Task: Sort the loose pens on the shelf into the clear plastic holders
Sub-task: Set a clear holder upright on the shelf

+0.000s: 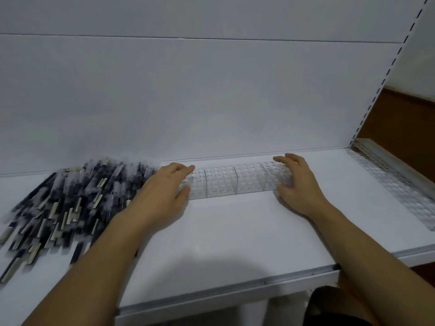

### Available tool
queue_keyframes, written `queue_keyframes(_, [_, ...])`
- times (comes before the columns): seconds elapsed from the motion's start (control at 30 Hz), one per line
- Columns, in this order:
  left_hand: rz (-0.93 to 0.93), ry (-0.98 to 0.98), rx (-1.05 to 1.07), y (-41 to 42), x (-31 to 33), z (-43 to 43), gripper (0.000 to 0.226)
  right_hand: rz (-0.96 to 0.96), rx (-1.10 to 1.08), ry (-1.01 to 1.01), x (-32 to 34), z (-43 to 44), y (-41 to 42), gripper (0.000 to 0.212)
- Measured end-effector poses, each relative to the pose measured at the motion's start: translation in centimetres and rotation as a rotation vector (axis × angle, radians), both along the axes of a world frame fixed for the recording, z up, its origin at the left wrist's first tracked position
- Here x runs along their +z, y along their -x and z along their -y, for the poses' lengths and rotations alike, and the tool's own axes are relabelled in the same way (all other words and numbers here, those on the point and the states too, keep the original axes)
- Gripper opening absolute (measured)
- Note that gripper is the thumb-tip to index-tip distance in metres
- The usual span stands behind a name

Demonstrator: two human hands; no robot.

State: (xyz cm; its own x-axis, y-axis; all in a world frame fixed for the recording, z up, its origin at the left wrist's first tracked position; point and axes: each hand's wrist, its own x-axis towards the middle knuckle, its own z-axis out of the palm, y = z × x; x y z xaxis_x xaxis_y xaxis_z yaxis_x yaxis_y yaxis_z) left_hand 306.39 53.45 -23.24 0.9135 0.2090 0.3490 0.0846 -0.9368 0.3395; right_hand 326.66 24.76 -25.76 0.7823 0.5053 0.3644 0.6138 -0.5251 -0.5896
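Fingers of my left hand (pixel 164 191) and right hand (pixel 297 184) curl round either end of the clear perforated plastic holder row (pixel 231 182), lying crosswise on the white shelf (pixel 235 234); the loose dark pens (pixel 70 198) heap just left (left hand nearest).

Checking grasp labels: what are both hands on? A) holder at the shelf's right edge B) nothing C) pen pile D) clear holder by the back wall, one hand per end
D: left hand and right hand grip opposite ends of the clear holder.
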Motion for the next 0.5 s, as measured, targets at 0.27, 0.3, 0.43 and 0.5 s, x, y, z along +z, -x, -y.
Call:
queue_keyframes(0.27, [0.004, -0.05, 0.034, 0.06, -0.47, 0.21, 0.055, 0.096, -0.01, 0.093, -0.44, -0.05, 0.25, 0.072])
queue_keyframes(0.3, [-0.01, -0.071, 0.042, 0.06, -0.58, 0.19, 0.057, 0.101, -0.014, 0.091, -0.4, -0.07, 0.29, 0.071])
queue_keyframes(0.43, [-0.069, -0.126, 0.074, -0.17, -0.64, 0.26, 0.07, 0.131, -0.035, 0.105, -0.44, -0.28, 0.41, 0.073])
queue_keyframes(0.5, [-0.083, -0.137, 0.082, -0.27, -0.51, 0.23, 0.074, 0.155, -0.048, 0.121, -0.64, -0.37, 0.38, 0.073])
